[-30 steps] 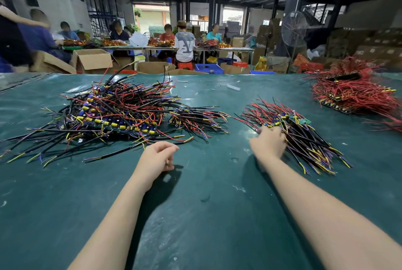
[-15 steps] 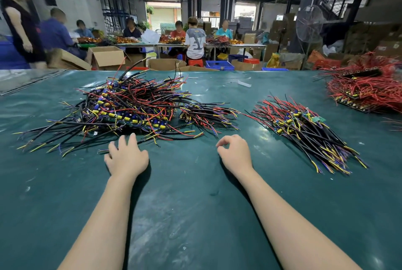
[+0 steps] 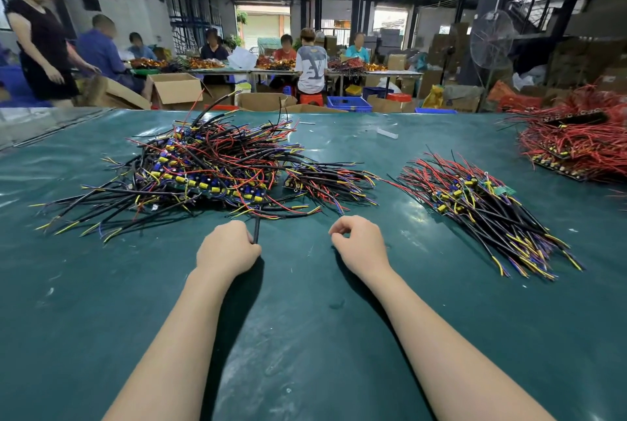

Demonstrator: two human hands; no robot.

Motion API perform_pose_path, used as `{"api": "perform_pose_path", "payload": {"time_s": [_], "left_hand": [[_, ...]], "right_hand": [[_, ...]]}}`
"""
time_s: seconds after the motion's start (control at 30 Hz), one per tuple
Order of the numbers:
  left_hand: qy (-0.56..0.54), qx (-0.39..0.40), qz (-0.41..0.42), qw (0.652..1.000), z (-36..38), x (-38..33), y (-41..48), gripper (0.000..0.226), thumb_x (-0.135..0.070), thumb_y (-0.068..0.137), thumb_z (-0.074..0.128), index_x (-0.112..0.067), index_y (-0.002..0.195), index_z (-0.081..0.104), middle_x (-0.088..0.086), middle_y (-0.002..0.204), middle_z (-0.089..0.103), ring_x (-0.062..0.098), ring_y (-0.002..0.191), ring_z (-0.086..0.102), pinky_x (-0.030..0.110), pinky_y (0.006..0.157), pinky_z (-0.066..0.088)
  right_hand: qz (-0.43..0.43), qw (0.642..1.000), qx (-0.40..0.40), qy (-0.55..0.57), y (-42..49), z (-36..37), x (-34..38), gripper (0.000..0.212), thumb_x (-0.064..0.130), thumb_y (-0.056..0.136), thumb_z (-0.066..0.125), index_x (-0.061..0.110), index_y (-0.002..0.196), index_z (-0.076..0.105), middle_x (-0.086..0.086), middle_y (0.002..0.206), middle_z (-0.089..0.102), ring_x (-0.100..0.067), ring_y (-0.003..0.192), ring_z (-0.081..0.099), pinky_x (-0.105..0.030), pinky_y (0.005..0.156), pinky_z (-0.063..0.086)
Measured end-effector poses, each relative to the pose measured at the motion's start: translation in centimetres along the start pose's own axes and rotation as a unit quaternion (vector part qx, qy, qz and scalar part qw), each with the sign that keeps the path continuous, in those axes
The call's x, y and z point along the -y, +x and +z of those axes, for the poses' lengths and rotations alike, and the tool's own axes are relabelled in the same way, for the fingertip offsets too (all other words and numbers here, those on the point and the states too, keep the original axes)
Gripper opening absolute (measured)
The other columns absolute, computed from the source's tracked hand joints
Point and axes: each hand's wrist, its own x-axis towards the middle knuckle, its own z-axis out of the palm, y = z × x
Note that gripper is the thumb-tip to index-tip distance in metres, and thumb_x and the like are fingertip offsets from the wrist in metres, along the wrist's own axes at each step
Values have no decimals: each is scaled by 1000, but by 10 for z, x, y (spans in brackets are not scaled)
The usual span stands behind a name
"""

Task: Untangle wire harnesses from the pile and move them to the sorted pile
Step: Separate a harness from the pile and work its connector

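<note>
Harnesses (image 3: 210,169) tangled; colours seemingly mixed.

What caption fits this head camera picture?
Left hand grips a black wire from the tangled pile; right hand empty.

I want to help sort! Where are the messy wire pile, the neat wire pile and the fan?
messy wire pile (image 3: 207,169), head view, tangled middle.
neat wire pile (image 3: 481,210), head view, middle of the bundle.
fan (image 3: 491,39), head view, round wire guard.
</note>
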Motion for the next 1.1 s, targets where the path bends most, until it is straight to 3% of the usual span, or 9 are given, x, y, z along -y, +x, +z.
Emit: {"api": "perform_pose_path", "payload": {"time_s": [0.07,0.23,0.37,0.47,0.5,0.6,0.73,0.97,1.1], "left_hand": [[15,10,-26,999,-1,-1,0,14,-26,84,55,-14,82,60,8,86,65,27,83,60,29,69,45],[49,19,-8,999,1,-4,-3,29,-31,86,49,-12,64,44,3,69,52,26,72,51,25,62,38],[-22,35,30,999,3,-10,-4,27,-25,85,51,-17,58,52,-2,58,53,23,70,53,24,53,33],[-138,-112,-1,984,10,-6,4,10,-23,87,53,-14,86,56,6,94,58,29,95,51,30,71,39],[-142,-139,-22,980,11,-3,9,21,-26,88,54,-12,104,54,11,112,53,32,107,47,35,81,39],[-17,-96,-50,994,13,3,23,47,-37,94,46,-9,131,40,15,134,43,36,122,40,43,96,36],[82,-84,-11,993,13,0,36,35,-35,99,33,-8,113,51,14,119,55,33,115,43,38,87,38],[-29,-70,46,996,13,2,27,29,-21,94,39,-11,67,46,10,73,59,30,76,52,31,60,34],[-78,-116,32,990,15,11,14,35,-22,93,42,-13,59,42,7,61,52,32,71,52,31,57,31]], "right_hand": [[-2,1000,10,-8,0,1,0,19,6,79,52,15,79,68,-3,91,67,-20,91,57,-26,74,40],[-2,1000,22,-18,0,1,0,19,6,79,52,15,79,69,-2,90,69,-20,91,58,-28,78,45],[4,999,28,-20,0,1,1,19,6,79,53,15,79,69,-1,90,69,-19,90,58,-26,74,43],[4,999,35,-30,0,2,1,18,7,78,53,16,80,69,0,89,70,-19,90,59,-24,72,41],[4,999,37,-35,0,2,1,19,8,78,53,16,80,69,0,89,70,-20,90,59,-25,74,41],[3,998,40,-45,2,4,1,19,8,77,52,17,80,69,-1,90,71,-21,91,59,-27,78,43],[6,998,44,-42,4,4,0,20,8,77,52,18,80,69,0,90,70,-21,92,59,-27,80,45],[4,998,43,-46,6,5,0,20,8,78,52,18,82,69,0,93,70,-22,97,57,-30,84,45],[-6,998,0,-65,9,10,-2,29,8,83,50,13,109,61,-6,116,53,-26,110,47,-30,87,39]]}}
